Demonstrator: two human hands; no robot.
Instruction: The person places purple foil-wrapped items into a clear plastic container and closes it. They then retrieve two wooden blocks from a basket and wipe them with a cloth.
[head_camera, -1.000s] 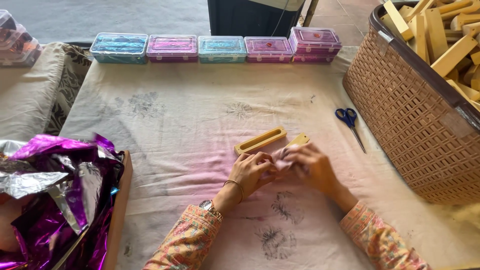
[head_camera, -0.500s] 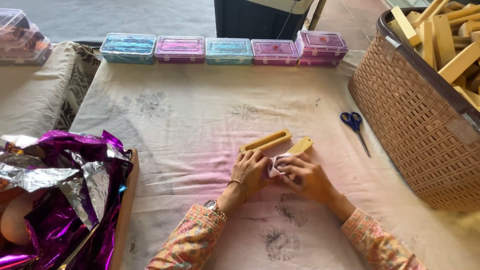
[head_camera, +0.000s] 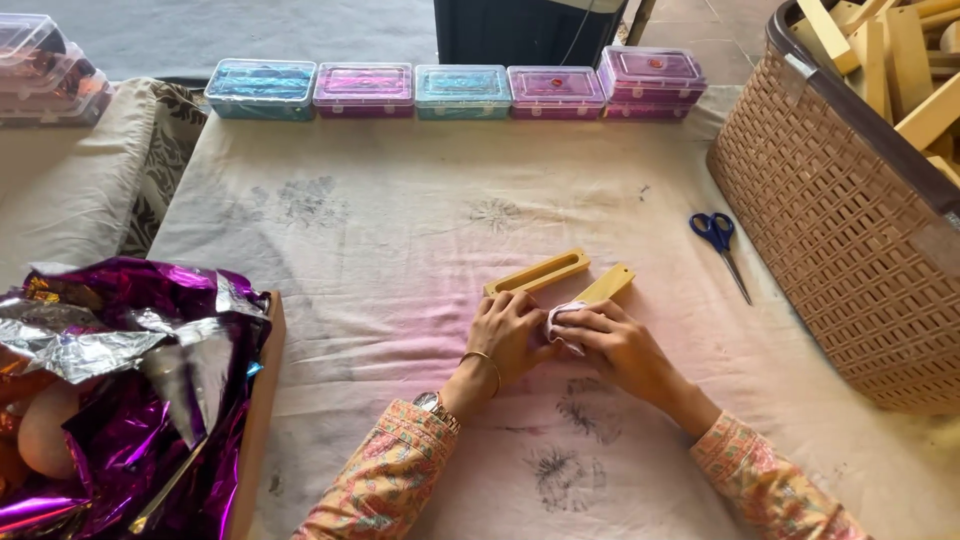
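Matt wooden block (head_camera: 537, 274); soft white cloth (head_camera: 562, 318); glossy purple foil (head_camera: 150, 400).

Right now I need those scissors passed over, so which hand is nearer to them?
Right. The right hand lies down-left of the blue-handled scissors; the left hand sits farther left, beyond it.

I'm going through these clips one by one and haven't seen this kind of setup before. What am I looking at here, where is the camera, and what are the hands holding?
There is no machine: a person works with bare hands, and the single camera sits on their head, looking down at a cloth-covered table. The left hand and right hand meet over a small white-pink scrap, pressed against a yellow wooden piece. Just beyond lies a slotted yellow wooden piece. Blue-handled scissors lie to the right, beside a woven basket full of wooden blocks. A row of blue and pink lidded plastic boxes lines the far edge. Crumpled purple foil fills a tray on the left.
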